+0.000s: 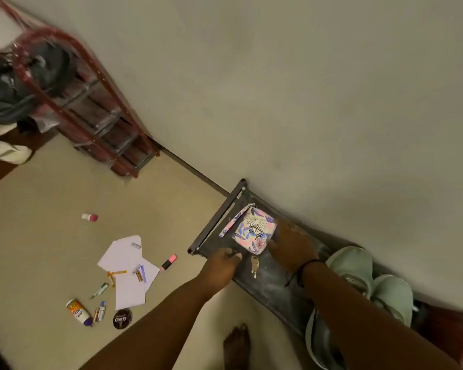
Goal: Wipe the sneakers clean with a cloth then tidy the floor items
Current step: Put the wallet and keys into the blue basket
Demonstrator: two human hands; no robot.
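The pair of pale green sneakers sits side by side on the dark low rack against the wall, at its right end, partly behind the right forearm; their long axes run across the rack, though which end is the toe cannot be told. Farther left on the same shelf lie a flowered wallet with its strap trailing toward the rack's left end, and keys just below it. On the floor to the left are scattered white papers, a pink marker, a small bottle, a glue bottle, a round dark tin and several small tubes; a red-framed rack stands farther along the wall. The left hand curls its fingers over the rack's front edge, gripping it; the right hand lies flat and spread on the shelf, touching the wallet's right edge; a bare foot stands below.
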